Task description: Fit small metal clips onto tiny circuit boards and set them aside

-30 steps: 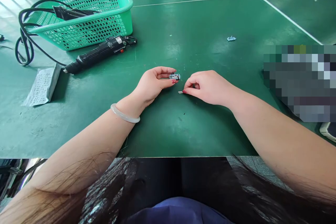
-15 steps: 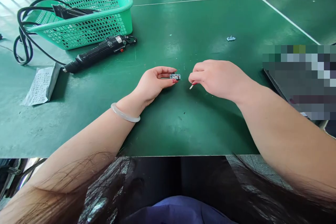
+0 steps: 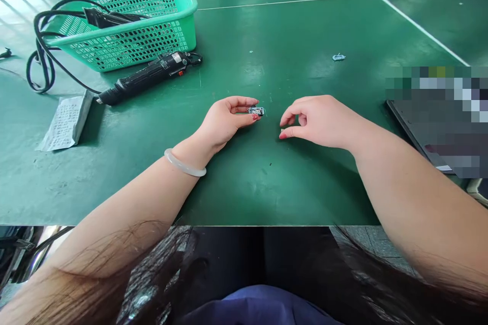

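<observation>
My left hand point(image 3: 226, 121) pinches a small electronic part point(image 3: 256, 111) between thumb and fingers, just above the green table. It looks like a little circuit board with silver and dark bits; my fingers cover its left end. A short distance to the right, my right hand point(image 3: 318, 119) has its thumb and fingertips curled toward each other around a tiny pale piece point(image 3: 282, 131). Most of that piece is hidden, so its kind does not show. The two hands are apart. Farther back on the table lies a small bluish-grey part point(image 3: 338, 57).
A black electric screwdriver point(image 3: 148, 77) lies beside a green plastic basket point(image 3: 125, 35) holding a black tool, with a looped cable point(image 3: 40, 56). A written paper packet point(image 3: 66, 121) sits at left. On the right is a dark, partly blurred flat object point(image 3: 427, 137).
My right hand has turned and lowered slightly, its fingers loosening from a tight pinch; less of the pale piece shows. My left hand keeps its hold. The view has shifted slightly.
</observation>
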Demonstrator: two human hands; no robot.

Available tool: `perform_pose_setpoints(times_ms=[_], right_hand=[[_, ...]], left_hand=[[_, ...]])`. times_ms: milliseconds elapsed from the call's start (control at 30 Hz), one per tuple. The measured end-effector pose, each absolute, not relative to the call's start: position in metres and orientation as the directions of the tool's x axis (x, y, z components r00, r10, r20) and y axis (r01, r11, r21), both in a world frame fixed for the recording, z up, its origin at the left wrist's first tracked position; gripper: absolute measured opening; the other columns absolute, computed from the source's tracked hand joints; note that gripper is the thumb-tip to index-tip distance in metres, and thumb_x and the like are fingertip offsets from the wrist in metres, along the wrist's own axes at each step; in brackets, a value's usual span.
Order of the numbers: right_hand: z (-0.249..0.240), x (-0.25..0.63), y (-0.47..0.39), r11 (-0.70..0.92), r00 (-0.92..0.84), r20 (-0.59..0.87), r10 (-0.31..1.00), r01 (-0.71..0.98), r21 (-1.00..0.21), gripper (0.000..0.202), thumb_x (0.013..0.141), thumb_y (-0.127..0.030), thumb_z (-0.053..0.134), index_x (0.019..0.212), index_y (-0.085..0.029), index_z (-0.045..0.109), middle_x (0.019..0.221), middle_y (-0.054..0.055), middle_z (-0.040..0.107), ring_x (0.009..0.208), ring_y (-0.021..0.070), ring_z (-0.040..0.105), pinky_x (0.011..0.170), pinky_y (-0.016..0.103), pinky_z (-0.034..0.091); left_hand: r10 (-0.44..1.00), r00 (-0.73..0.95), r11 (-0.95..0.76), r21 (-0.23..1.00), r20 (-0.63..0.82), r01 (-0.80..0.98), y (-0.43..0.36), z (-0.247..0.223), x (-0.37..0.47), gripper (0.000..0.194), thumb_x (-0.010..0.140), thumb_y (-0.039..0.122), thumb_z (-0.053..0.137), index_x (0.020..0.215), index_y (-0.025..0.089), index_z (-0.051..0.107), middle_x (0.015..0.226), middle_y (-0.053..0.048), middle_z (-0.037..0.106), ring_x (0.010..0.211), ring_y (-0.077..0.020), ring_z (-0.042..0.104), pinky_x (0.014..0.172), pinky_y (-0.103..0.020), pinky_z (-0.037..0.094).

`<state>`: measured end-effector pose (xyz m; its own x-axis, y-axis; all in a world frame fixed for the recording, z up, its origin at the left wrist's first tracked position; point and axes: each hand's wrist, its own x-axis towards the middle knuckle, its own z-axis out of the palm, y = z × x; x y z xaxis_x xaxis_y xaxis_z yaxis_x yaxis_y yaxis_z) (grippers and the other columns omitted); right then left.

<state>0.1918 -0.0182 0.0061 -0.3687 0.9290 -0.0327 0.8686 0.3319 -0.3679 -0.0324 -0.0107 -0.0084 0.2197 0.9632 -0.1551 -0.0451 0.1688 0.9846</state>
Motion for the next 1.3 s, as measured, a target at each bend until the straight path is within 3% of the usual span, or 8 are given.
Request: perform_pose_setpoints(times_ms=[267, 400, 567, 700, 833, 933, 1033, 1300], right_hand=[[0.004, 0.187, -0.020, 0.261, -0.322, -0.075, 0.944, 0.864, -0.430, 0.009, 0.077, -0.032, 0.076, 0.082, -0.025, 0.076, 0.073, -0.001, 0.069, 0.063, 0.0152, 0.059, 0.060, 0.031, 0.042], [0.002, 0.180, -0.023, 0.290, -0.310, 0.031, 0.950, 0.846, -0.448, 0.008, 0.079, -0.021, 0.070, 0.082, -0.025, 0.076, 0.071, -0.001, 0.070, 0.066, 0.0161, 0.061, 0.065, 0.031, 0.045], [-0.003, 0.168, -0.023, 0.393, -0.354, 0.173, 0.919, 0.860, -0.326, 0.023, 0.085, -0.011, 0.058, 0.086, -0.020, 0.079, 0.087, 0.005, 0.075, 0.080, 0.0203, 0.066, 0.072, 0.034, 0.048], [-0.004, 0.166, -0.023, 0.387, -0.369, 0.127, 0.921, 0.820, -0.423, 0.025, 0.085, -0.012, 0.059, 0.084, -0.023, 0.081, 0.093, 0.003, 0.078, 0.087, 0.0208, 0.070, 0.081, 0.035, 0.052], [-0.003, 0.175, -0.022, 0.284, -0.288, 0.088, 0.954, 0.764, -0.579, 0.018, 0.084, -0.022, 0.065, 0.088, -0.026, 0.082, 0.079, 0.000, 0.077, 0.077, 0.0185, 0.069, 0.076, 0.034, 0.054], [-0.002, 0.183, -0.019, 0.227, -0.242, 0.046, 0.969, 0.803, -0.552, 0.012, 0.078, -0.034, 0.075, 0.085, -0.026, 0.081, 0.067, 0.000, 0.072, 0.064, 0.0168, 0.064, 0.065, 0.032, 0.050], [0.000, 0.185, -0.018, 0.204, -0.248, -0.026, 0.968, 0.848, -0.489, 0.011, 0.072, -0.035, 0.082, 0.078, -0.026, 0.080, 0.066, -0.001, 0.070, 0.061, 0.0155, 0.061, 0.059, 0.031, 0.046], [-0.001, 0.179, -0.018, 0.287, -0.338, -0.025, 0.941, 0.832, -0.474, 0.013, 0.081, -0.031, 0.070, 0.073, -0.024, 0.077, 0.073, 0.000, 0.071, 0.064, 0.0147, 0.060, 0.060, 0.031, 0.044]], left_hand=[[0.961, 0.224, 0.172, 0.985, -0.164, -0.019, -0.012, -0.006, -0.031, 0.031, 0.067, 0.003, 0.080, 0.096, 0.012, 0.071, 0.088, -0.004, 0.075, 0.087, -0.0149, 0.072, 0.107, -0.042, 0.050], [0.961, 0.230, 0.164, 0.986, -0.156, -0.017, -0.011, -0.008, -0.032, 0.033, 0.066, 0.006, 0.082, 0.097, 0.012, 0.071, 0.090, -0.005, 0.075, 0.090, -0.0164, 0.072, 0.107, -0.043, 0.050], [0.961, 0.227, 0.164, 0.986, -0.156, -0.020, -0.011, -0.008, -0.032, 0.032, 0.068, 0.004, 0.079, 0.098, 0.012, 0.071, 0.091, -0.005, 0.076, 0.090, -0.0155, 0.071, 0.106, -0.041, 0.051], [0.963, 0.222, 0.165, 0.986, -0.155, -0.025, -0.011, -0.008, -0.031, 0.033, 0.067, 0.005, 0.080, 0.098, 0.012, 0.071, 0.091, -0.005, 0.076, 0.090, -0.0158, 0.072, 0.106, -0.041, 0.051], [0.963, 0.221, 0.164, 0.986, -0.153, -0.032, -0.011, -0.009, -0.032, 0.033, 0.067, 0.004, 0.080, 0.097, 0.012, 0.071, 0.089, -0.005, 0.075, 0.088, -0.0151, 0.072, 0.106, -0.040, 0.051], [0.962, 0.225, 0.167, 0.985, -0.155, -0.034, -0.010, -0.009, -0.032, 0.033, 0.067, 0.004, 0.081, 0.097, 0.012, 0.071, 0.090, -0.005, 0.075, 0.088, -0.0154, 0.072, 0.106, -0.041, 0.051], [0.961, 0.226, 0.170, 0.985, -0.158, -0.037, -0.010, -0.009, -0.032, 0.032, 0.068, 0.003, 0.080, 0.097, 0.012, 0.071, 0.088, -0.004, 0.075, 0.086, -0.0150, 0.072, 0.106, -0.041, 0.050], [0.960, 0.237, 0.151, 0.989, -0.146, -0.001, -0.011, -0.009, -0.032, 0.032, 0.067, 0.005, 0.080, 0.097, 0.012, 0.071, 0.090, -0.005, 0.074, 0.090, -0.0159, 0.071, 0.106, -0.042, 0.050]])
